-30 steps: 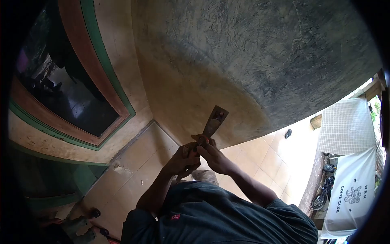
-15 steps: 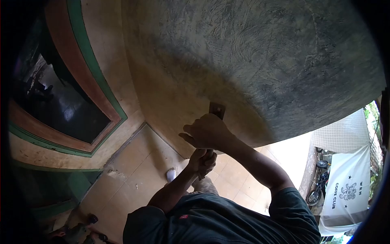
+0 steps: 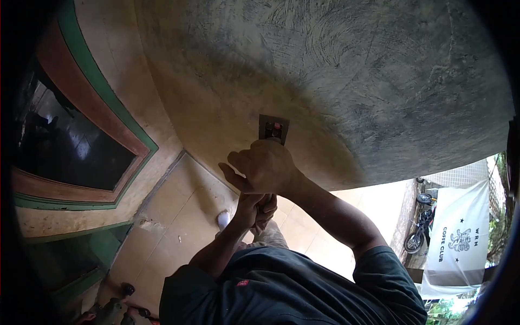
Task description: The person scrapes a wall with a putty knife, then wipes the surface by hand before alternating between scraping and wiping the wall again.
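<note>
My right hand [image 3: 265,165] is closed around the handle of a plastering trowel [image 3: 265,125], whose flat, dark rectangular blade lies against the wall. Its handle is mostly hidden under my fingers. Around the blade, the wall [image 3: 346,70] is brown and smooth, giving way to grey, swirled plaster above and to the right. Just below my right hand, my left hand [image 3: 256,208] is closed with its fingers wrapped; I cannot tell what is in it.
At left, a window [image 3: 81,141] sits in a red-brown and green frame. Below is a tiled floor [image 3: 170,238] with small debris. Motorcycles [image 3: 420,227] and a white printed banner [image 3: 457,238] stand outside at right. Dark objects [image 3: 114,311] lie at the lower left.
My right hand and the trowel have slid up and left along the wall, and more of the blade shows. My left hand has moved slightly up with them. The whole view has shifted a little.
</note>
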### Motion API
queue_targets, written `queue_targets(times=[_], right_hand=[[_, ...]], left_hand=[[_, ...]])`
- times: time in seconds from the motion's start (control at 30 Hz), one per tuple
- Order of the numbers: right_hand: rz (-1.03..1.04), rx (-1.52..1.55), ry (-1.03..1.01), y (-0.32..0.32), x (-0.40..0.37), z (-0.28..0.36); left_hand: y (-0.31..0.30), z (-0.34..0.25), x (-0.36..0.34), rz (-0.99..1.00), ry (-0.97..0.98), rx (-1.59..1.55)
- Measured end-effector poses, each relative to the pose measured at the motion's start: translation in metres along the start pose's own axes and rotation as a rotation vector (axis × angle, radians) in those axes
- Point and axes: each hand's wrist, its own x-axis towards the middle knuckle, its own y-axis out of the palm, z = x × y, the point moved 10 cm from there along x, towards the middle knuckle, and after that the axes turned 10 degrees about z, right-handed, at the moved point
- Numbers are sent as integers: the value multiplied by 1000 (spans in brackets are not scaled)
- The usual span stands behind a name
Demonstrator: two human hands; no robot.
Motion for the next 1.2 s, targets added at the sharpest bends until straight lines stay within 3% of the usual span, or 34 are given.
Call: queue_targets(times=[0.13, 0.2, 0.37, 0.53, 0.57, 0.6, 0.67, 0.83, 1.0, 1.13, 1.2], right_hand=[[9, 44, -29, 11, -16, 7], [2, 61, 49, 12, -12, -4], [-18, 69, 117, 14, -8, 1], [1, 88, 60, 25, -13, -2], [-17, 57, 75, 24, -9, -7], [-30, 32, 97, 23, -7, -7], [-32, 80, 93, 18, -7, -1], [22, 58, 53, 22, -12, 0], [23, 72, 73, 5, 0, -4], [33, 24, 45, 23, -16, 0], [151, 115, 91, 35, -17, -7]], left_hand=[[-18, 7, -18, -97, -76, 145], [-25, 3, -12, -50, -12, 44], [-27, -6, -28, -89, -82, 71], [-34, -4, -24, -166, -121, 118], [-36, -15, -17, -201, -10, 171], [-42, -14, -18, -212, -24, 165], [-47, -7, -20, -119, -60, 179], [-38, -5, -23, -117, -121, 171], [-16, -6, -4, -130, -47, 162], [-39, 11, -21, -145, -162, 173], [-31, 5, -13, -136, -148, 223]])
